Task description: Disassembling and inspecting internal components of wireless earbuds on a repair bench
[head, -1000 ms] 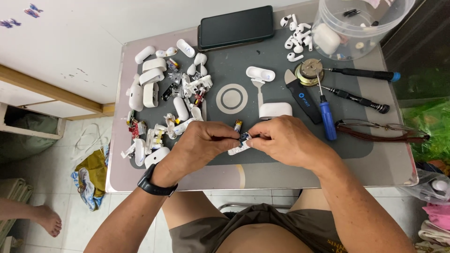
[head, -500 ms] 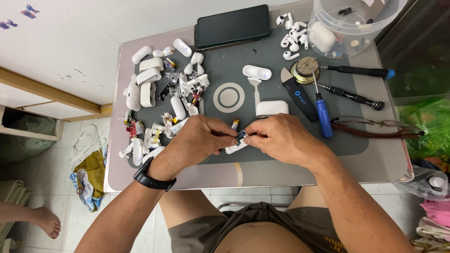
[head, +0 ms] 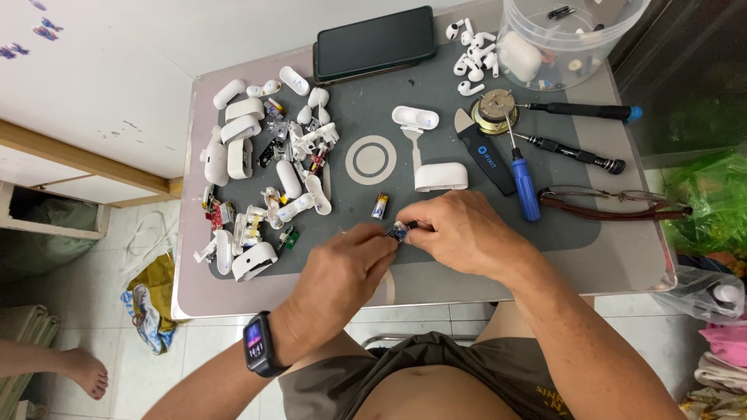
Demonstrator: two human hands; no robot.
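Observation:
My left hand [head: 336, 278] and my right hand [head: 459, 232] meet over the near part of a grey work mat [head: 576, 225]. Between their fingertips they pinch a tiny blue and black electronic part [head: 398, 232]. A small cylindrical battery cell [head: 380, 206] lies on the mat just beyond the hands. A smartwatch [head: 257, 344] sits on my left wrist.
A heap of opened white earbud cases and circuit bits [head: 264, 179] fills the mat's left. A white case half [head: 440, 176], a dark phone [head: 374, 43], loose earbuds [head: 471, 54], a clear tub [head: 566, 35], screwdrivers [head: 523, 167], a pry tool [head: 486, 155] and glasses [head: 615, 204] lie right. Another person's foot [head: 78, 372] rests on the floor.
The white piece that was between my fingers is no longer seen; only the small blue part remains pinched. Both hands stay at the mat's near edge.

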